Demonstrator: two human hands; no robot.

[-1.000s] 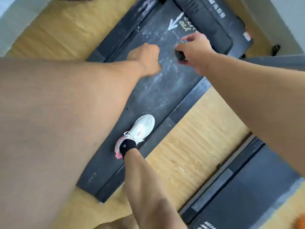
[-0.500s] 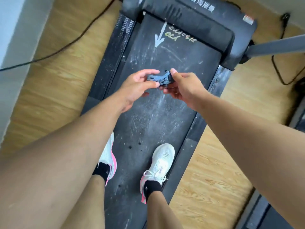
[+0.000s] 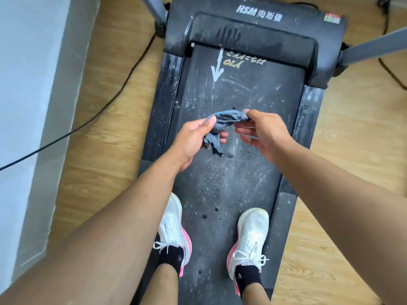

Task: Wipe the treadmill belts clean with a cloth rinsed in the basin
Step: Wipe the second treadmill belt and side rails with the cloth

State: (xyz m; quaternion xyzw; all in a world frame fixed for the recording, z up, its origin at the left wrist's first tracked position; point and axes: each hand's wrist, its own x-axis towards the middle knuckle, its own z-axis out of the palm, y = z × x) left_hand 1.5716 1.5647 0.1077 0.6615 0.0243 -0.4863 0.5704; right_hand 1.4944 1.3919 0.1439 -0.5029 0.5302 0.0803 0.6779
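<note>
Cloth (image 3: 222, 123) hangs above the dusty treadmill belt (image 3: 242, 95), stretched between my hands. My left hand (image 3: 191, 139) pinches one end and my right hand (image 3: 266, 133) clamps the other, probably unfolding it into a flat wiping face.

Head camera, steeply down over belt (image 3: 220, 190)

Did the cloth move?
Yes. The cloth was bunched beside the white arrow; now it hangs between the left hand and right hand, farther below it.
</note>
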